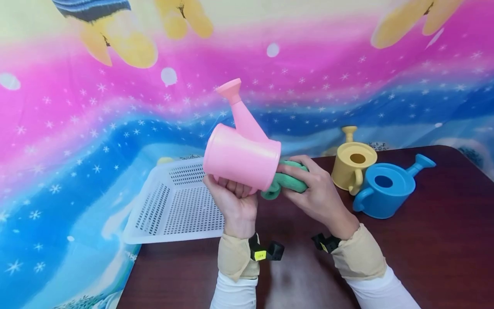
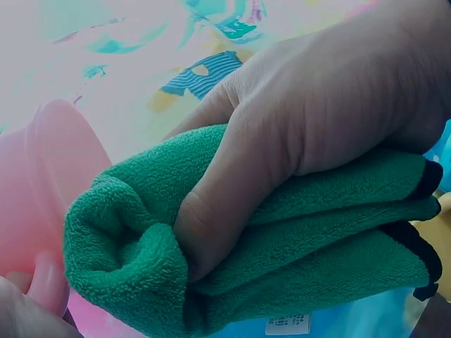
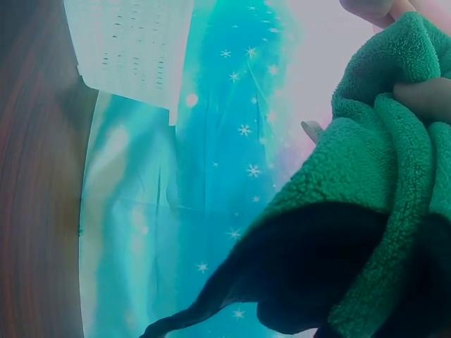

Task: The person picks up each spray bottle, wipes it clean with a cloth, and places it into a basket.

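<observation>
Gripping tilted pink watering can [image 1: 241,159] from beneath, left hand [image 1: 236,204] may let it twist if right hand [image 1: 318,191], pinching bunched green cloth [image 1: 292,183] right of that grip, presses off-centre.

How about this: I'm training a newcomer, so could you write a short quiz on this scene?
1. Which hand holds the green cloth?
2. True or false: the blue watering can sits inside the white basket.
3. Fill in: the left hand holds the ____.

Key:
1. The right hand.
2. False; the blue watering can stands on the table, beside the yellow watering can.
3. Pink watering can.
</observation>
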Tool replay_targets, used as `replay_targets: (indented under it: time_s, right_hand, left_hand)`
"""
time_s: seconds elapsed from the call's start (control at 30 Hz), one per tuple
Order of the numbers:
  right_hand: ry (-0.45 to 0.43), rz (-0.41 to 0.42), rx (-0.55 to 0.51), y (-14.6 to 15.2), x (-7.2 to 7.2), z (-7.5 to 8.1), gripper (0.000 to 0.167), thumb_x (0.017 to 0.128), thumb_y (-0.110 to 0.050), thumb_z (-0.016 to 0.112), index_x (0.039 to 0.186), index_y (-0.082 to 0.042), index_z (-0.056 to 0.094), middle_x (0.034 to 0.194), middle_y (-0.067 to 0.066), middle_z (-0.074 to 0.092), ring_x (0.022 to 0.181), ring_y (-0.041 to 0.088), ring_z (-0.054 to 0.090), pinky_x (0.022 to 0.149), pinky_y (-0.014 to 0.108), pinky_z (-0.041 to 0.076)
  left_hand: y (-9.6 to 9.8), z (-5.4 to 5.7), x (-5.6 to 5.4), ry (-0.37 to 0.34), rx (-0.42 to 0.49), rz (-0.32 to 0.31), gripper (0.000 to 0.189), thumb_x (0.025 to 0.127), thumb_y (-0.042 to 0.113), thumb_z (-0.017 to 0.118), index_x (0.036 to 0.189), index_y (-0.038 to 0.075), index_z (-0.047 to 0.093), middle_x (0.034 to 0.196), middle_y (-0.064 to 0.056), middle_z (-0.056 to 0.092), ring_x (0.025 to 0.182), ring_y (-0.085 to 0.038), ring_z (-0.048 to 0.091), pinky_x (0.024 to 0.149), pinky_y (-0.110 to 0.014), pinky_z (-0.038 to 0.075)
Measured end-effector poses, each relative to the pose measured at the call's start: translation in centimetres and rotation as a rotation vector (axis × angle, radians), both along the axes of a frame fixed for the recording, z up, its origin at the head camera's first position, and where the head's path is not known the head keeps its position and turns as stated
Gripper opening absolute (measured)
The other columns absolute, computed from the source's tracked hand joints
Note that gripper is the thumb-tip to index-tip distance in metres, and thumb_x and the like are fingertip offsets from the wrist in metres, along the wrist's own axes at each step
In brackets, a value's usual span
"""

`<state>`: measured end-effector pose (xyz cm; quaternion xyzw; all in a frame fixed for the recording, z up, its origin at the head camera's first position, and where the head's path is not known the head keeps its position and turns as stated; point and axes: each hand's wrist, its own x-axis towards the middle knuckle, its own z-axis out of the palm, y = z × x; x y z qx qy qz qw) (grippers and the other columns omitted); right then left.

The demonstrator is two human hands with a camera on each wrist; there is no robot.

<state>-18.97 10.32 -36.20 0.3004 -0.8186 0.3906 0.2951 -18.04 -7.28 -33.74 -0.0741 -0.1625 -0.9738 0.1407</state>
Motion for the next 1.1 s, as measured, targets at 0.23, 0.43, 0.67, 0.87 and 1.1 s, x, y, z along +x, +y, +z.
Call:
replay_targets:
  time_s: [0.23,0.43,0.67,0.87,1.1]
  right_hand:
    - [-0.002,0.001,0.003,0.3,0.3,-0.1,0.051,0.078,-0.004,0.09,0.126,-0.017,0.076,0.129,0.014,0.067,0.108,0.029,0.068,0.081,0.047,0.059]
    - [0.007,0.026,-0.002,0.4,0.3,0.2,0.053,0.079,-0.004,0.089,0.127,-0.02,0.076,0.13,0.012,0.066,0.111,0.028,0.068,0.081,0.046,0.059]
    - [0.032,0.034,0.009,0.5,0.3,0.2,0.054,0.077,-0.005,0.09,0.128,-0.02,0.076,0.129,0.012,0.067,0.112,0.027,0.068,0.083,0.047,0.06]
    - [0.044,0.035,-0.013,0.7,0.2,0.5,0.055,0.077,-0.003,0.09,0.127,-0.019,0.076,0.129,0.012,0.067,0.113,0.029,0.067,0.084,0.048,0.059]
    - [0.02,0.022,-0.043,1.3,0.3,1.0,0.054,0.077,-0.005,0.091,0.126,-0.02,0.076,0.128,0.011,0.066,0.115,0.025,0.064,0.087,0.046,0.058]
  left_hand:
    - [0.2,0.1,0.1,0.0,0.019,-0.022,0.054,0.111,0.043,0.028,0.062,0.019,0.031,0.046,0.007,0.034,0.037,-0.008,0.024,0.043,-0.019,0.018]
    - [0.2,0.1,-0.1,0.012,0.038,-0.012,0.054,0.111,0.042,0.027,0.061,0.02,0.027,0.045,0.008,0.03,0.038,-0.007,0.018,0.043,-0.019,0.015]
    - [0.2,-0.3,-0.3,-0.031,-0.01,0.048,0.055,0.111,0.04,0.029,0.059,0.02,0.028,0.045,0.008,0.029,0.036,-0.007,0.024,0.041,-0.02,0.019]
    - [0.1,-0.3,-0.4,-0.041,-0.035,0.067,0.056,0.111,0.044,0.031,0.061,0.02,0.032,0.047,0.008,0.03,0.037,-0.008,0.025,0.043,-0.02,0.019]
    - [0.3,-0.3,-0.4,-0.053,-0.071,0.07,0.056,0.111,0.043,0.033,0.06,0.02,0.032,0.048,0.008,0.029,0.038,-0.008,0.024,0.044,-0.021,0.018]
